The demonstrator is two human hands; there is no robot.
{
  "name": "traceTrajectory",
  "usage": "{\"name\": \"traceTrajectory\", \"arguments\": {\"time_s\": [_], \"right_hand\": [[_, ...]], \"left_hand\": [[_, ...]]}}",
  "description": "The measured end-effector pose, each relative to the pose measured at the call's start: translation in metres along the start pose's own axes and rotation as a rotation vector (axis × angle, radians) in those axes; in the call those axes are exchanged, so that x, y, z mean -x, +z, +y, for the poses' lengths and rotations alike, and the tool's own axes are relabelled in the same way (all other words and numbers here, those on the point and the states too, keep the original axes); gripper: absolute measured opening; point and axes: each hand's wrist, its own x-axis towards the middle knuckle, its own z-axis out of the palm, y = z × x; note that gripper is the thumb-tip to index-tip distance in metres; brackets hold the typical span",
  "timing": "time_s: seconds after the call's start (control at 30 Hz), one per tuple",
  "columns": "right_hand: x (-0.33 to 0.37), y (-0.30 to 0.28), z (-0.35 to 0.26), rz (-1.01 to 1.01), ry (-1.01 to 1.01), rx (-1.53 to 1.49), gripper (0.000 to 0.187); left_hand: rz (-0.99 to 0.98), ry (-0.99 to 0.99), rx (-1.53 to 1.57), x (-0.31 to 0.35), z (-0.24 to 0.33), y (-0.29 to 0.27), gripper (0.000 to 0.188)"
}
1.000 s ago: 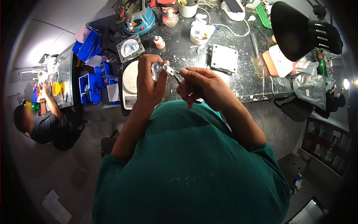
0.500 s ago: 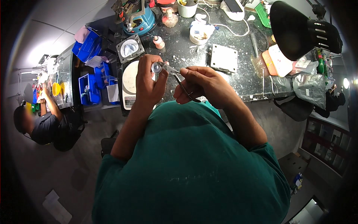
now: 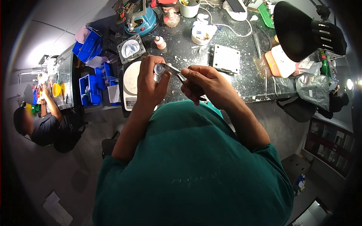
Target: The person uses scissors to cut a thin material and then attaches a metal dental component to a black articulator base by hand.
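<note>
In my left hand [image 3: 150, 81] a small round, shiny, clear-looking piece [image 3: 158, 69] is pinched between the thumb and fingers; its exact kind is too small to make out. My right hand [image 3: 203, 81] is wrapped round a slim metal tool that looks like pliers [image 3: 174, 69]. Its tip reaches left to the edge of the round piece, at my left fingertips. Whether the jaws grip it, I cannot tell. Most of the tool's handles are hidden inside my right fingers. Both hands are raised over the near edge of the dark worktable [image 3: 181, 56].
Left of my hands lies a round whitish plate on a pale base [image 3: 131, 81]. Beyond stand a metal plate with a white bowl [image 3: 131, 49], a small bottle [image 3: 160, 42], a white tub [image 3: 201, 34] and a square metal block [image 3: 226, 59]. A black lamp [image 3: 292, 30] overhangs the right.
My right fingers have curled tighter, and the pliers' handles have come together into the hand. The left hand and the round piece have hardly moved.
</note>
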Motion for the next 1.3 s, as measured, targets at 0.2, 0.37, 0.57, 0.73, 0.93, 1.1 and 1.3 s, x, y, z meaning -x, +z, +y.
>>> {"name": "traceTrajectory", "arguments": {"time_s": [0.2, 0.37, 0.57, 0.73, 0.93, 1.1, 1.3], "right_hand": [[0.0, -0.002, -0.003, -0.026, 0.088, -0.157, 0.038], [0.0, -0.006, -0.006, -0.051, 0.114, -0.141, 0.038], [0.0, 0.0, 0.001, -0.001, 0.056, -0.099, 0.037], [0.001, 0.01, 0.009, 0.019, 0.062, -0.206, 0.035], [0.0, 0.016, 0.019, 0.006, 0.034, -0.411, 0.034], [0.005, 0.022, 0.009, 0.051, 0.072, -0.402, 0.035], [0.001, 0.015, 0.012, -0.001, 0.065, -0.339, 0.036]], "left_hand": [[-0.013, -0.002, 0.03, -0.002, 0.002, -0.001, 0.022], [-0.03, -0.004, 0.009, 0.0, 0.002, -0.003, 0.022], [-0.057, -0.056, 0.03, 0.0, 0.004, -0.004, 0.025], [0.141, -0.103, 0.25, 0.003, 0.001, 0.008, 0.024], [0.1, 0.06, 0.064, 0.004, -0.007, 0.006, 0.023], [0.101, 0.061, 0.085, 0.003, -0.004, 0.006, 0.021], [0.088, 0.052, 0.063, 0.003, -0.004, 0.004, 0.02]]}}
